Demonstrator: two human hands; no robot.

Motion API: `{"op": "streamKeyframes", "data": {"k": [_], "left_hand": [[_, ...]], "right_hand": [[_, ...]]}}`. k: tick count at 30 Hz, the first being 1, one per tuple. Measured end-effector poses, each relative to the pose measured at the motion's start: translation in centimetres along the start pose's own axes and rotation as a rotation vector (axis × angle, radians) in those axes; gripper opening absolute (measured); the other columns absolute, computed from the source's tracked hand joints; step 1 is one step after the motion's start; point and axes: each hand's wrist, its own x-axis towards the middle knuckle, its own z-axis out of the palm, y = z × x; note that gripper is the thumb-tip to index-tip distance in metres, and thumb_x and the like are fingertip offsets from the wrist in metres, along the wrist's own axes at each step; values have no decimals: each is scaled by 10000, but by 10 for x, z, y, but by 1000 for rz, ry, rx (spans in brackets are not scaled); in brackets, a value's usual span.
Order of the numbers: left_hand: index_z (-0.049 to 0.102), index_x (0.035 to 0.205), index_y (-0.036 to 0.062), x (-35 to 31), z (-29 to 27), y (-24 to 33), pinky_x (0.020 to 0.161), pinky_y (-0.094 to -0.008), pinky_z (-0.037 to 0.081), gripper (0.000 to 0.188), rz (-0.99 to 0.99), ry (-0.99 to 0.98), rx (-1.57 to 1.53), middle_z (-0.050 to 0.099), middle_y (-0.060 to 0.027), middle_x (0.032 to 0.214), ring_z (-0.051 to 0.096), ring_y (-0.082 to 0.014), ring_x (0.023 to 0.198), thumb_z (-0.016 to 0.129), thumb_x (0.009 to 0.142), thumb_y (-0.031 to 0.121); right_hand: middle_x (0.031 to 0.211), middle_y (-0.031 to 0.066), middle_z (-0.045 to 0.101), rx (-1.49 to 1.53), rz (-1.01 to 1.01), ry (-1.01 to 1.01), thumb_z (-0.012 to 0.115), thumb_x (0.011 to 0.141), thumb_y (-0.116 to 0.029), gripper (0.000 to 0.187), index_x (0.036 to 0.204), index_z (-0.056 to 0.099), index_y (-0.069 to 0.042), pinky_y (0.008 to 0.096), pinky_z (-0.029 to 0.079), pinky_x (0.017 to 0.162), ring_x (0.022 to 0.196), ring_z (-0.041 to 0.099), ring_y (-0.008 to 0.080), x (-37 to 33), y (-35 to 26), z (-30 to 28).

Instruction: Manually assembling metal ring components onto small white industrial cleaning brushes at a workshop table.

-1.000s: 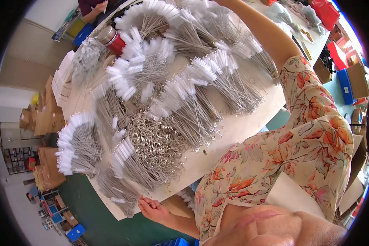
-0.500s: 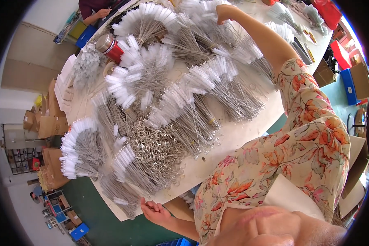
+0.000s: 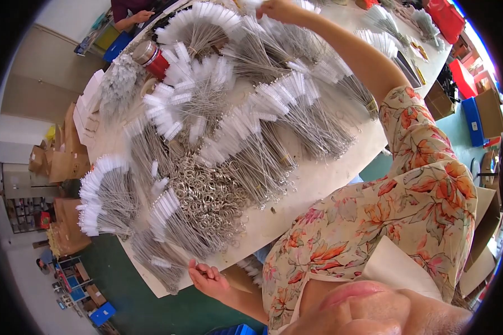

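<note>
My left hand (image 3: 208, 280) is held palm up just off the table's near left edge. Its fingers are loosely curled and a little apart, with nothing visible in them. Closest to it lies a small bundle of thin wire-handled brushes (image 3: 159, 265) with white bristles. My right arm stretches across the table. At the far side my right hand (image 3: 275, 10) has its fingers bent down and together among white brush heads (image 3: 250, 6); what they grip is hidden. Between the hands lie a heap of metal split rings (image 3: 207, 195) and more brush bundles (image 3: 299, 103).
A red flask with a metal lid (image 3: 151, 58) stands at the far left of the pale table (image 3: 318, 178). Scissors (image 3: 419, 50) lie at the far right. Another person's hand (image 3: 142, 17) shows at the far edge. Cardboard boxes (image 3: 67, 162) stand left of the table.
My right hand has moved left along the far side, over the brush heads there. My left hand has shifted slightly up and left. The view has moved a little.
</note>
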Motion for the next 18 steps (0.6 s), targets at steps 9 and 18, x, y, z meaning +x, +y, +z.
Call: {"op": "streamKeyframes", "data": {"k": [9,18], "left_hand": [[524,1068,-39,-11,-25,-4,365,-172,199,340,24,44,15,382,10,594,268,-36,444,463,950,274],[532,1085,-17,-18,-34,-14,334,-155,216,299,-15,14,17,469,2,651,318,-25,432,443,953,237]], "right_hand": [[816,71,667,-88,92,-229,642,722,-371,278,841,690,-124,343,490,704,789,637,225,-32,-120,41],[868,75,648,-323,64,-370,630,754,-300,252,908,642,-101,430,500,726,844,627,253,-15,-131,27]]}}
